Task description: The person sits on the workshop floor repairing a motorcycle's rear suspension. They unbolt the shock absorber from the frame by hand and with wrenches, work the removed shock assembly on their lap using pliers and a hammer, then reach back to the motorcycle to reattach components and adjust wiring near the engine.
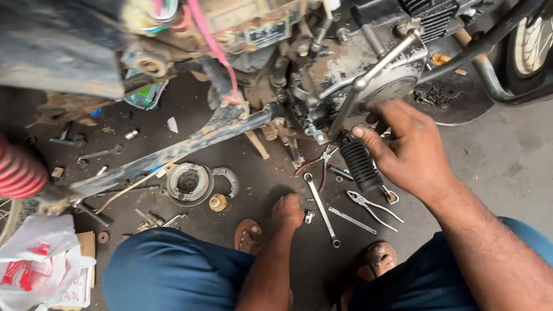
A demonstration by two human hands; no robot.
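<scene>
a: where am i in this?

b: mid-job on the motorcycle engine point(368, 69). my right hand point(412, 150) is wrapped round the ribbed black rubber of the kick lever point(360, 164), thumb pressed on its top end, fingers closed behind it. the lever's metal arm point(374, 69) runs up and away from that hand to the engine case.

a: and the left hand?

b: my left hand point(288, 212) is down on the floor point(495, 155), fingers curled together; i cannot tell whether it has anything pinched. a combination spanner point(321, 208) lies just to its right, pliers point(371, 206) further right, a brake drum plate point(189, 183) off to its left.

a: next move?

b: i judge it calls for a tool from beside the left hand while the right steadies the lever.
</scene>
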